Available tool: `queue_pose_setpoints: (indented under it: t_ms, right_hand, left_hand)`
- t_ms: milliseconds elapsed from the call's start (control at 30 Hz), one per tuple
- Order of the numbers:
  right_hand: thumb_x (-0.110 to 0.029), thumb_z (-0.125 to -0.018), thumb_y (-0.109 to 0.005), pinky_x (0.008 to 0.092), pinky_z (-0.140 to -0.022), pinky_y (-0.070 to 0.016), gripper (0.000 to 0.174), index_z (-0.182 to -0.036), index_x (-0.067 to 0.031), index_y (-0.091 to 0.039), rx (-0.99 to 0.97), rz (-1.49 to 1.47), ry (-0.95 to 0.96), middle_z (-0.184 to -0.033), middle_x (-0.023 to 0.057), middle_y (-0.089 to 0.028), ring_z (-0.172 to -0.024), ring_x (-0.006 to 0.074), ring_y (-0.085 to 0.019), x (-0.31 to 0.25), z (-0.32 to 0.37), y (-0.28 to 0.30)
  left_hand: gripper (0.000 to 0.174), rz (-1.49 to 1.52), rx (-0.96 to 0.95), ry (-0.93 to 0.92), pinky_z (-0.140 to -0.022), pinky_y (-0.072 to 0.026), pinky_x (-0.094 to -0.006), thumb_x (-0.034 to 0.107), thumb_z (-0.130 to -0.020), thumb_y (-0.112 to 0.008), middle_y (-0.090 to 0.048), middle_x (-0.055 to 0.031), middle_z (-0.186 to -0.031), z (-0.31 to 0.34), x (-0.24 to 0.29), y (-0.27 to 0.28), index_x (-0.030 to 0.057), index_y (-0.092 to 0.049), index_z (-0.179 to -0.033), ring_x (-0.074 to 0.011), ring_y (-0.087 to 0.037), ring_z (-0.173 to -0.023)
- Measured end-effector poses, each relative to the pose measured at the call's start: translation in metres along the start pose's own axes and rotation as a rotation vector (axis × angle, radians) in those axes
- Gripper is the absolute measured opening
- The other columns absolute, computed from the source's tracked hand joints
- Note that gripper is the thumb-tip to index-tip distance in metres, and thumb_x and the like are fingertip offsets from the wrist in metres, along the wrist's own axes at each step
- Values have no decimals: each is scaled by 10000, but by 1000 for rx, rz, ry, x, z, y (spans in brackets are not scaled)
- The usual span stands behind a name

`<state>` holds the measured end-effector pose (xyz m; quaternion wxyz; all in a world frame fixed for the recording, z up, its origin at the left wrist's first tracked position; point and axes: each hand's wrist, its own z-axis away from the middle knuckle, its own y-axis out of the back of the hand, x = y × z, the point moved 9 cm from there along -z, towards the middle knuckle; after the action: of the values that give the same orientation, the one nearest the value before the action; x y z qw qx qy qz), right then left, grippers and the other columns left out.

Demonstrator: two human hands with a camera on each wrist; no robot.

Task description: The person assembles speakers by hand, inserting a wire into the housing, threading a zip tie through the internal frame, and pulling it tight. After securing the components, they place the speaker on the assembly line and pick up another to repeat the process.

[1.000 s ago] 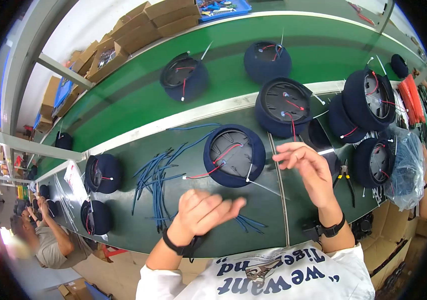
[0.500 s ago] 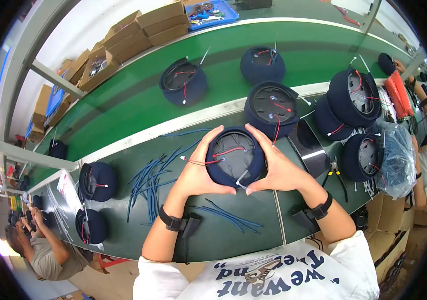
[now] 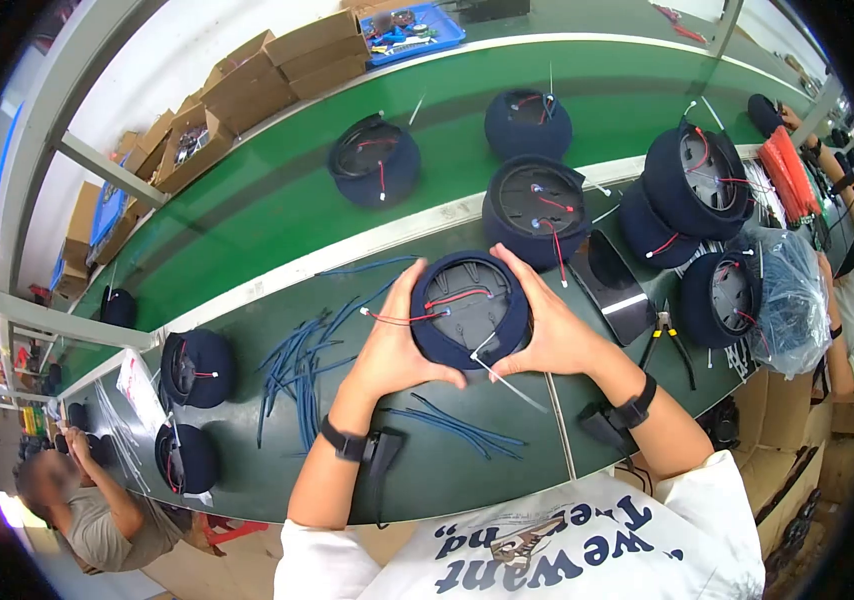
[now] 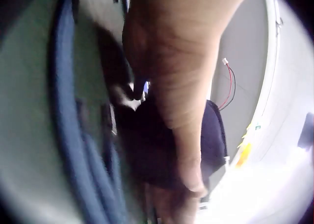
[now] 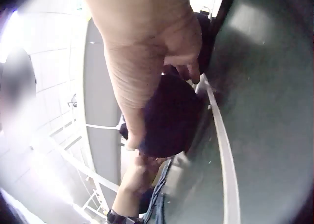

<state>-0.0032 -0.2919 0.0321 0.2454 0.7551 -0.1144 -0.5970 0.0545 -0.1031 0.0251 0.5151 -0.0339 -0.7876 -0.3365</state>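
Observation:
A round housing (image 3: 462,320) wrapped in navy fabric sits in front of me, its black plastic inside facing up. Red wires (image 3: 457,298) run across it, one ending in a white plug beyond the left rim. At its near edge a white cable tie (image 3: 519,390) trails to the lower right. My left hand (image 3: 387,345) grips the left side and my right hand (image 3: 567,340) the right, thumbs at the near edge close to the tie. Both wrist views show the fabric wall (image 4: 164,145) from the side, the right hand (image 5: 142,62) lying along it.
Dark blue cut tubes (image 3: 302,370) lie left, with a smaller bunch (image 3: 452,425) nearer me. More such housings (image 3: 537,210) stand behind, right and left. Right of my hands are a dark glossy panel (image 3: 612,290), yellow-black pliers (image 3: 665,335) and a clear plastic bag (image 3: 797,305).
A second ago both hands were raised apart from the housing; then they closed round its sides and they still hold it. The tie's tail now shows extended toward the lower right.

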Motion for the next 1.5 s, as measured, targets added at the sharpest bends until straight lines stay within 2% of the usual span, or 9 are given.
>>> queue_pose_setpoints:
  t_ms: [67,167,300,733,900,1000,1200,1400,1500]
  right_hand:
    - [-340,-597,-1026,503,-1259,-335,1245,-1613,-126,-337,53,46,24,-1669,208,-315,-1539,436,-350,-16,15,9]
    - [-349,-624,-1016,550,-1239,-349,933,-1410,-151,-555,162,109,316,-1631,196,-374,-1509,464,-389,-37,47,12]
    - [-171,-847,-860,569,-1156,-426,192,-909,-95,-696,176,263,381,-1451,158,-587,-1469,475,-448,-61,50,-5]
    - [55,-938,-655,496,-1121,-504,267,-775,-27,-460,120,-287,213,-1419,264,-601,-1399,434,-574,-24,59,14]
    - [-554,-1025,-623,526,-1234,-336,558,-1180,-22,-697,129,-849,77,-1601,261,-405,-1513,361,-409,-2,63,39]
    - [-263,-1052,-639,428,-1162,-418,333,-1306,-49,-637,105,-428,66,-1544,199,-515,-1420,308,-530,-11,36,44]
    - [-161,-1031,-651,384,-1137,-428,359,-1362,-43,-579,221,-401,-46,-1412,160,-586,-1315,264,-581,4,-27,-16]
    - [-108,-1024,-543,382,-1171,-396,402,-1418,-26,-539,176,-378,-99,-1409,132,-595,-1354,249,-549,3,-33,-16]
    - [-231,-1004,-624,410,-1262,-286,659,-1585,-30,-388,15,-654,-49,-1635,154,-395,-1565,273,-319,13,-14,-15]
  left_hand:
    - [976,-269,123,79,-925,-583,-402,342,-441,-1090,-707,-139,-1201,21,9,31,37,-640,-1251,-264,-703,-1089]
    - [544,-511,358,-91,-525,-429,-293,227,-618,-1036,-609,-26,-659,58,58,66,100,-508,-650,-168,-555,-573]
    - [402,-428,180,-516,-809,-518,-390,161,-648,-973,-733,-34,-1055,46,111,10,133,-793,-1007,-248,-695,-950]
    - [256,-427,238,-479,-917,-401,-398,153,-709,-912,-580,-55,-1042,37,71,-17,159,-753,-911,-274,-548,-1007]
    - [227,-401,260,-493,-831,-440,-404,251,-704,-820,-599,-64,-953,61,84,14,136,-722,-874,-272,-580,-877]
    - [269,-272,153,-272,-684,-477,-366,150,-647,-834,-619,-73,-788,57,47,48,82,-606,-772,-275,-601,-742]
    - [1453,-34,-96,-152,-1232,-374,-499,389,-411,-1072,-379,-218,-1662,-4,18,4,22,-344,-1614,-371,-374,-1545]
    - [1467,-21,36,-211,-1238,-366,-485,407,-375,-1081,-434,-211,-1619,0,13,-4,67,-356,-1604,-379,-447,-1493]
    - [1479,-16,5,-167,-1233,-379,-486,389,-377,-1088,-440,-205,-1615,-1,11,-3,69,-338,-1611,-367,-476,-1473]
